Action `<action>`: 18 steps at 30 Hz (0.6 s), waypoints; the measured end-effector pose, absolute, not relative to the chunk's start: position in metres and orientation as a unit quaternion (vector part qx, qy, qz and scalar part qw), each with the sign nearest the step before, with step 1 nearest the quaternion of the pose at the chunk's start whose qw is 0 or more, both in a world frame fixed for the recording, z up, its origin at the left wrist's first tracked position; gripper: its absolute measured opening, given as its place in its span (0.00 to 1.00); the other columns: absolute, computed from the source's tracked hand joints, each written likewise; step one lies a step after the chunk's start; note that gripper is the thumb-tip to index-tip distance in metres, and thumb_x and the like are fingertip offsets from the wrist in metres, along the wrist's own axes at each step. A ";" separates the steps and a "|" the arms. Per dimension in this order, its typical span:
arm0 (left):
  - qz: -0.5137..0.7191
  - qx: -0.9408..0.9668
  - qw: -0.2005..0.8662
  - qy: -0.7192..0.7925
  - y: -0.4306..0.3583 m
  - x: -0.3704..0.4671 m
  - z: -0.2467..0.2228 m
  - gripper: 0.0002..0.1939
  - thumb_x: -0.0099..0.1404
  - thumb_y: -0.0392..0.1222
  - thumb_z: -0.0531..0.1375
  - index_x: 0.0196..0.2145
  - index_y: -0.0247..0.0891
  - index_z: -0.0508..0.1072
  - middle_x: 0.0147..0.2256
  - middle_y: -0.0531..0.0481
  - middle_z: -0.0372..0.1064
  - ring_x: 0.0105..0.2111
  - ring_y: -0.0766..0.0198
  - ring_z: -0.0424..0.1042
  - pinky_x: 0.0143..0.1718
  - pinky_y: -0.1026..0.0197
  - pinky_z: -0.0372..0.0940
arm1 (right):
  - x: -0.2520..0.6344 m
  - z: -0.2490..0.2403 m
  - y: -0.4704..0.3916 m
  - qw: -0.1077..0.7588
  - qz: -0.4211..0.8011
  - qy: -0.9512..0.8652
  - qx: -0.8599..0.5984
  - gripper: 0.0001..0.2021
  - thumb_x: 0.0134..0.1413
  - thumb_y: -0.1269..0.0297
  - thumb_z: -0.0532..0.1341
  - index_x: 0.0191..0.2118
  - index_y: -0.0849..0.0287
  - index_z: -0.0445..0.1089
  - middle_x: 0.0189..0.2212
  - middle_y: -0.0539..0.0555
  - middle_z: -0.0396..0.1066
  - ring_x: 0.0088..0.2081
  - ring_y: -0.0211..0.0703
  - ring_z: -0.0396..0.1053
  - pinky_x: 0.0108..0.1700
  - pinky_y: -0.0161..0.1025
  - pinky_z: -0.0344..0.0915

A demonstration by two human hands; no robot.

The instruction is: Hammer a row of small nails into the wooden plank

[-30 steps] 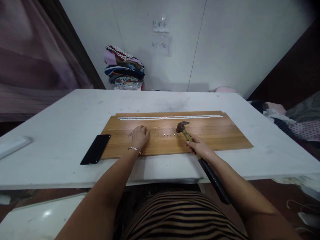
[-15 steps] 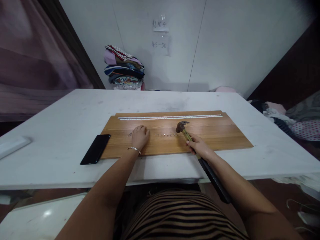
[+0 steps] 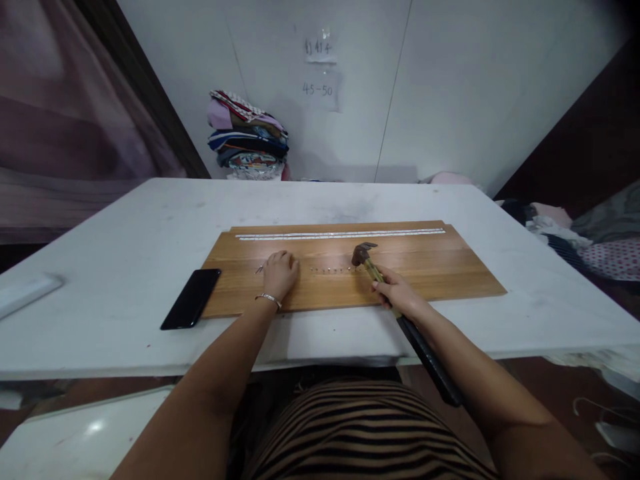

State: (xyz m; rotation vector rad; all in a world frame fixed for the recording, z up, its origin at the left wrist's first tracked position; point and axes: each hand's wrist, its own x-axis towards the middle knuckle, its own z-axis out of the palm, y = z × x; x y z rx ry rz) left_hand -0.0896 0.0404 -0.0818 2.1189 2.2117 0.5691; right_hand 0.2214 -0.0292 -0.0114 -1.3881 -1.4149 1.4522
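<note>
A wooden board lies on the white table, with a row of several small nails standing along its middle. My right hand is wrapped round the handle of a claw hammer, whose head is over the right end of the row. My left hand rests palm down on the board, left of the row, fingers lying flat. A few loose nails show just left of that hand. Whatever is under the palm is hidden.
Two white measuring strips run along the board's far edge. A black phone lies at its left end. Folded cloths are piled by the wall, and a white object sits on the table's far left.
</note>
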 end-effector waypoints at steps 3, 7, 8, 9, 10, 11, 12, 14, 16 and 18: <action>0.182 0.680 0.015 0.711 0.040 -0.090 -0.081 0.13 0.67 0.45 0.52 0.40 0.40 0.74 0.51 0.42 0.71 0.53 0.51 0.66 0.57 0.48 0.58 | 0.221 -0.010 -0.029 0.338 0.558 -0.541 -0.531 0.29 0.46 0.66 0.58 0.57 0.58 0.66 0.25 0.44 0.64 0.17 0.30 0.57 0.16 0.31 0.54; 0.183 0.681 0.016 0.709 0.040 -0.090 -0.081 0.13 0.67 0.45 0.51 0.40 0.40 0.74 0.50 0.42 0.71 0.53 0.51 0.66 0.57 0.48 0.58 | 0.220 -0.012 -0.030 0.333 0.559 -0.536 -0.538 0.28 0.45 0.65 0.58 0.56 0.59 0.66 0.25 0.44 0.64 0.16 0.30 0.56 0.16 0.30 0.53; 0.182 0.682 0.016 0.708 0.040 -0.090 -0.081 0.13 0.67 0.45 0.51 0.40 0.40 0.74 0.49 0.42 0.71 0.53 0.51 0.66 0.57 0.48 0.58 | 0.220 -0.013 -0.030 0.330 0.558 -0.536 -0.540 0.28 0.45 0.65 0.58 0.56 0.60 0.66 0.25 0.44 0.64 0.16 0.30 0.56 0.16 0.31 0.54; 0.182 0.683 0.017 0.708 0.040 -0.090 -0.081 0.13 0.67 0.45 0.51 0.39 0.40 0.74 0.49 0.42 0.71 0.52 0.51 0.66 0.57 0.49 0.58 | 0.220 -0.014 -0.030 0.328 0.558 -0.536 -0.542 0.28 0.45 0.64 0.58 0.56 0.60 0.66 0.25 0.44 0.64 0.16 0.30 0.56 0.16 0.31 0.54; 0.182 0.683 0.016 0.707 0.040 -0.091 -0.081 0.13 0.67 0.45 0.51 0.39 0.40 0.74 0.48 0.42 0.71 0.52 0.51 0.66 0.56 0.49 0.58 | 0.220 -0.014 -0.030 0.327 0.557 -0.537 -0.543 0.28 0.45 0.64 0.58 0.56 0.60 0.66 0.25 0.44 0.64 0.16 0.30 0.56 0.16 0.31 0.54; 0.182 0.684 0.015 0.706 0.040 -0.091 -0.081 0.13 0.67 0.45 0.51 0.39 0.40 0.74 0.48 0.42 0.71 0.52 0.51 0.66 0.56 0.49 0.58 | 0.220 -0.014 -0.030 0.326 0.556 -0.538 -0.543 0.28 0.45 0.64 0.58 0.56 0.61 0.66 0.25 0.44 0.64 0.16 0.30 0.57 0.16 0.31 0.54; 0.183 0.684 0.013 0.706 0.040 -0.090 -0.081 0.13 0.68 0.45 0.51 0.39 0.40 0.74 0.48 0.42 0.71 0.52 0.51 0.66 0.56 0.49 0.58 | 0.220 -0.014 -0.031 0.326 0.557 -0.538 -0.542 0.29 0.45 0.64 0.58 0.56 0.60 0.66 0.25 0.44 0.64 0.17 0.30 0.57 0.16 0.31 0.54; 0.183 0.684 0.010 0.706 0.040 -0.090 -0.081 0.13 0.68 0.45 0.51 0.40 0.40 0.74 0.48 0.42 0.71 0.52 0.51 0.66 0.56 0.49 0.58 | 0.220 -0.012 -0.031 0.329 0.557 -0.540 -0.538 0.29 0.45 0.64 0.58 0.57 0.60 0.66 0.25 0.44 0.64 0.17 0.30 0.57 0.16 0.31 0.54; 0.180 0.684 0.009 0.707 0.040 -0.090 -0.080 0.13 0.68 0.45 0.51 0.40 0.40 0.74 0.48 0.42 0.71 0.52 0.51 0.66 0.56 0.49 0.59 | 0.220 -0.009 -0.031 0.334 0.557 -0.541 -0.534 0.29 0.45 0.65 0.58 0.58 0.60 0.66 0.25 0.44 0.64 0.17 0.30 0.56 0.16 0.31 0.54; 0.179 0.683 0.007 0.708 0.039 -0.089 -0.079 0.13 0.68 0.45 0.51 0.39 0.39 0.74 0.48 0.42 0.72 0.52 0.51 0.66 0.56 0.49 0.59 | 0.220 -0.007 -0.031 0.338 0.558 -0.541 -0.531 0.30 0.45 0.65 0.58 0.58 0.59 0.65 0.25 0.44 0.64 0.16 0.30 0.56 0.16 0.31 0.54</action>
